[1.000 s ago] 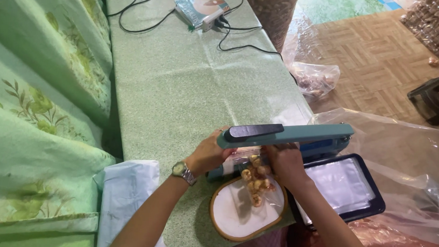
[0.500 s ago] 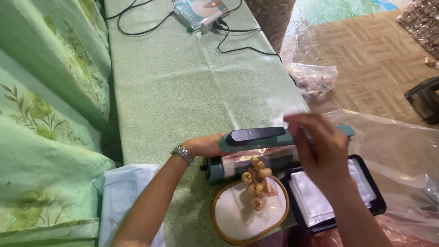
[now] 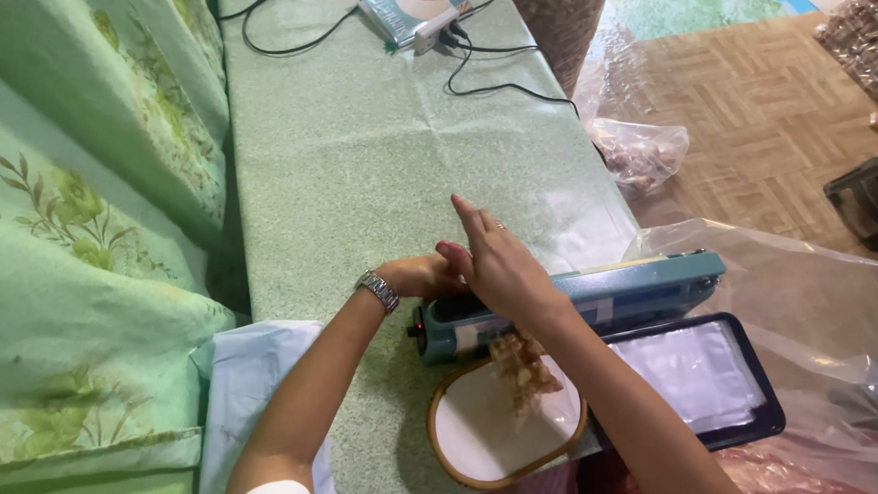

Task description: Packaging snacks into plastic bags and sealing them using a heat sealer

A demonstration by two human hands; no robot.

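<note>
The right hand (image 3: 498, 265) presses flat, fingers extended, on the teal bar-shaped heat sealer (image 3: 566, 306); the left hand (image 3: 423, 274) curls against its near end. A clear snack bag (image 3: 523, 362) hangs from the sealer over a white wood-rimmed tray (image 3: 469, 434). Beyond the sealer, green tablecloth (image 3: 364, 153), black cables (image 3: 488, 74), parquet floor (image 3: 766, 114).

Small clear bag of snacks (image 3: 523, 362) lies partly under the sealer's bar, over a white oval plate. Stack of empty clear bags (image 3: 698, 376) sits in a black tray, right of it. Larger clear filled bag (image 3: 642, 152) on the floor. Booklet with coloured cover (image 3: 412, 0) at the table's far end.
</note>
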